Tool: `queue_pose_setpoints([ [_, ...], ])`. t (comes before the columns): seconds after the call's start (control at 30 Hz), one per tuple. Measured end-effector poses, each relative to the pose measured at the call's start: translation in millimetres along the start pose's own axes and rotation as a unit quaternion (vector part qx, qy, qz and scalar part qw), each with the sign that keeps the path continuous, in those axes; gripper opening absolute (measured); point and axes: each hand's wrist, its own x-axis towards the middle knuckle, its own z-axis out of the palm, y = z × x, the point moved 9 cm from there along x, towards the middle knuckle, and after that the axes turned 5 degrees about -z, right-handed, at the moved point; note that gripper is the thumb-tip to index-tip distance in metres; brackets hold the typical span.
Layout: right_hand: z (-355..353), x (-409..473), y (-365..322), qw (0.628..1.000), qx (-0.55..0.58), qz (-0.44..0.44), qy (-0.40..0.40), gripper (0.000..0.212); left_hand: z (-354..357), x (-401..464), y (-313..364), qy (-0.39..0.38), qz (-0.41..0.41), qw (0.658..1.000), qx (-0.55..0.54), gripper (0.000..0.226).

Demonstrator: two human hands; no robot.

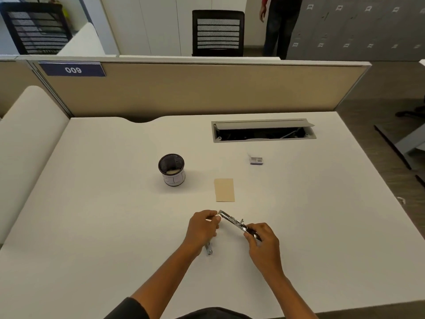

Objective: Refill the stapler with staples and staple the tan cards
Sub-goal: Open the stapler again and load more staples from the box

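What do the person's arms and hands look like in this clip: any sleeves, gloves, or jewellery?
Both hands are bare: no gloves on the left hand or the right hand, and no rings, watch or wristbands can be made out. The forearms are uncovered to near the elbow. A dark sleeve shows on the left upper arm at the bottom edge; the right arm leaves the frame with no sleeve visible.

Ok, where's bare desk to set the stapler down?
Bare desk lies left of the mesh cup, right of the tan cards below the staple box, and near the front edge. Crowded: between both hands holding the stapler.
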Motion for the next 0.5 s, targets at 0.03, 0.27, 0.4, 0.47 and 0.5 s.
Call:
queue_pose_setpoints([
  [0.03,2,-1,2,1.000,-0.009,-0.001,0.003,0.021,0,-1,-1,0.005,0.002,1.000,0.019,0.025],
  [0.27,17,-2,12,1.000,-0.027,-0.007,0.006,0.024,-3,-13,-4,0.016,0.014,0.998,0.056,0.023],
  [0.4,21,-3,18,0.999,-0.036,0.003,0.019,0.024,-9,-21,-8,0.015,0.022,0.998,0.055,0.018],
  [0.47,22,-4,22,0.998,-0.051,0.012,0.023,0.026,-13,-25,-12,0.017,0.027,0.998,0.050,0.016],
  [0.5,21,-5,24,0.998,-0.060,0.020,0.026,0.026,-14,-28,-13,0.020,0.029,0.998,0.052,0.015],
])
